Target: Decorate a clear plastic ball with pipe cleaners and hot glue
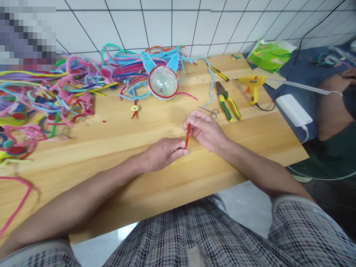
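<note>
Between my two hands, over the front part of the wooden table [133,185], runs a short red pipe cleaner [188,134]. My left hand [164,152] pinches its lower end between thumb and fingers. At the upper end, my right hand [205,129] has its fingertips closed on it. Beyond them stands a clear round bowl-like piece [163,82] with a red rim and two blue fuzzy ears. Left of that lies a red strip with a small yellow ring [134,108] on it. Small scissors [213,112] rest just past my right hand.
Many coloured pipe cleaners [69,79] are heaped at the left and back. To the right lie pliers [226,100], a yellow cutter [219,73], a yellow glue gun [253,87] and a white power bank [294,110]. Another person's arm [333,104] is at the far right.
</note>
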Available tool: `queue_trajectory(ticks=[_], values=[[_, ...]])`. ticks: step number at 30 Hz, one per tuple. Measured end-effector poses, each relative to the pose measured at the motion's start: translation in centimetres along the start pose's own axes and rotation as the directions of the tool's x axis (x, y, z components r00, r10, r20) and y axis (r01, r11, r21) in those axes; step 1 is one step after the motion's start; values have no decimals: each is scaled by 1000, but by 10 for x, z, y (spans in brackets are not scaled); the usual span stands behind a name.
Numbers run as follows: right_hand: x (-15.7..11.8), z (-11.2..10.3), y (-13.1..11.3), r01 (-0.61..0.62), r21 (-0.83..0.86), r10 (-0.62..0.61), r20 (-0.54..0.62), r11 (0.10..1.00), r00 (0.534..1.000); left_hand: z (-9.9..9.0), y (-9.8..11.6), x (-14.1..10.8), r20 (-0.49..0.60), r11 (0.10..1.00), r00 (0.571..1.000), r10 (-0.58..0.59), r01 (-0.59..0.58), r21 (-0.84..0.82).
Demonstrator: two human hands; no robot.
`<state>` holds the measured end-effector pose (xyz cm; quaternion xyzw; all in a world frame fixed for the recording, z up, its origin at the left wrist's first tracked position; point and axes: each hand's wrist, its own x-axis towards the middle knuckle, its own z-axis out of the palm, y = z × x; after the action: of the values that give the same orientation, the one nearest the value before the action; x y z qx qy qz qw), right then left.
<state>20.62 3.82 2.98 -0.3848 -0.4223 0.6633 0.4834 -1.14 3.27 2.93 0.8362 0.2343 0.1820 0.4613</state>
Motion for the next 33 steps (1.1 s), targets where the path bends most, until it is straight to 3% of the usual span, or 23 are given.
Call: queue_trajectory(ticks=[6, 13, 16, 19, 22, 24, 27, 33], values=[[2, -1, 3, 13, -19, -13, 11, 1000, 1000, 3, -4, -4, -62, 998, 998, -19, 23, 67], [5, -6, 1, 26, -36, -26, -1, 999, 1000, -1, -3, -3, -129, 992, 984, -122, 123, 2], [6, -4, 5, 36, -34, -36, -10, 999, 999, -5, -2, -3, -82, 996, 993, -85, 86, 8], [6, -2, 7, 6, -27, -4, 38, 1000, 999, -9, 1, -4, 41, 997, 997, -68, 69, -34], [7, -2, 3, -31, 14, 30, 94, 999, 995, -10, 3, -6, 124, 961, 979, -164, 187, -203], [6, -4, -1, -24, 54, 19, 105, 998, 994, -10, 4, -6, 124, 895, 962, -242, 271, -353], [4, -6, -4, 14, 38, -19, 132, 999, 991, -8, 2, -4, 79, 821, 954, -289, 289, -492], [3, -1, 5, 35, -73, -23, 156, 997, 988, -4, -7, -3, 122, 818, 956, -265, 290, -497]])
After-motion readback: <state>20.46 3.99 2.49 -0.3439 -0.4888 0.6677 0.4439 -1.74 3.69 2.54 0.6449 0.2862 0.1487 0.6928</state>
